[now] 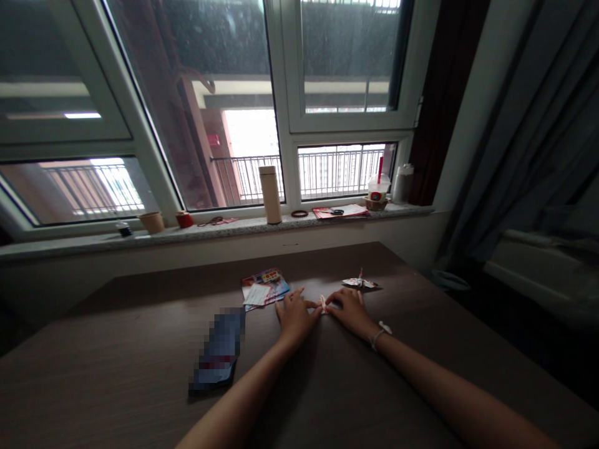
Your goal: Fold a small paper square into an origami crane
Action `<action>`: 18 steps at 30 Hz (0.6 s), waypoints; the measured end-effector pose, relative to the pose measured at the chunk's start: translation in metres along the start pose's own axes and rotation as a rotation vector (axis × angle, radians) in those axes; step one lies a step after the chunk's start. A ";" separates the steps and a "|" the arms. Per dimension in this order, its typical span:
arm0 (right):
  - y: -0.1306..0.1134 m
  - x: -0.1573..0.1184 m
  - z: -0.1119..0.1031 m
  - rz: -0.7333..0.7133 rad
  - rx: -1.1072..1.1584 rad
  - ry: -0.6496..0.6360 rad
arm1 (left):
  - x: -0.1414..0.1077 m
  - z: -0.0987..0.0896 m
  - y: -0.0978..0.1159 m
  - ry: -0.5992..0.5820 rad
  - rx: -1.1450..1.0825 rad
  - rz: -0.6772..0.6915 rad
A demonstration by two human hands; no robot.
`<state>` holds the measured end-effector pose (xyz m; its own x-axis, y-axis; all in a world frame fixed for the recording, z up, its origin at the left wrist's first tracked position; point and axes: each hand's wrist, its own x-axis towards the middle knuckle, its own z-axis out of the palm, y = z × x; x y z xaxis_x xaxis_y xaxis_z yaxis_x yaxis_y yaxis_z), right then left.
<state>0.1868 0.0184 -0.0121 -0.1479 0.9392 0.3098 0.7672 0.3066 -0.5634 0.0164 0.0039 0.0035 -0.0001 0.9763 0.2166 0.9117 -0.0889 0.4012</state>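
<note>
A small piece of folded paper (322, 305), white with orange-red marks, is between my two hands on the dark table. My left hand (297, 317) pinches its left side with thumb and index finger, the other fingers loosely spread. From the right, my right hand (350, 309) has its fingertips closed on the same paper. My fingers cover part of it, so its exact shape is hard to make out. Just beyond my right hand sits a folded paper crane (360, 282) with its wings spread, white with reddish print.
A colourful printed packet (276, 284) with a white slip (256, 295) lies beyond my left hand. A phone (218, 349), its screen blurred, is at the left. The windowsill (224, 227) holds a tall beige flask (270, 196), scissors (334, 212) on paper, and a drink cup (378, 187).
</note>
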 end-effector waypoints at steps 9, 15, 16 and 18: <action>0.002 -0.001 -0.004 -0.014 0.033 -0.010 | 0.001 -0.008 0.000 -0.055 0.007 -0.002; 0.001 -0.002 -0.005 -0.007 0.034 -0.024 | 0.004 -0.007 -0.002 -0.071 -0.005 -0.006; 0.001 -0.003 -0.006 -0.012 0.030 -0.026 | 0.005 -0.007 -0.003 -0.071 -0.005 -0.001; 0.001 -0.003 -0.006 -0.028 0.015 -0.031 | 0.005 -0.008 -0.003 -0.070 -0.001 0.006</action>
<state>0.1921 0.0151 -0.0086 -0.1889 0.9344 0.3019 0.7531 0.3351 -0.5661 0.0103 0.0078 0.0103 0.0340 0.9872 0.1557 0.9111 -0.0947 0.4013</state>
